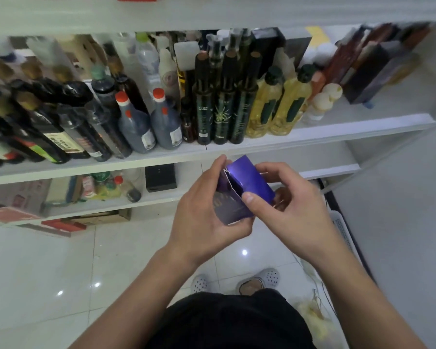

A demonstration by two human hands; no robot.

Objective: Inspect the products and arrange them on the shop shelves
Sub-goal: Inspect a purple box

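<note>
Glossy purple box (247, 182), white shelves (312, 133)

Shiny card, shiny tile, and mostly plastic along the shelf.

The small purple cardboard carton (252, 181) you hold has a smooth, glossy, almost metallic coat, and its flap edges show bare white card. The white shelf board (325, 132) looks smooth and satin. On it, the clear yellow plastic bottles (262, 114) shine, the tall dark green bottles (222, 109) are glossy with printed labels, and the dark translucent bottles with red plastic caps (136, 124) carry paper labels. The black box on the lower shelf (160, 177) looks matt. The brown cardboard box (103, 217) is dull and rough-edged. The white floor tiles (48, 268) are polished and mirror the lamps. Your black cloth shorts (232, 321) are matt.
</note>
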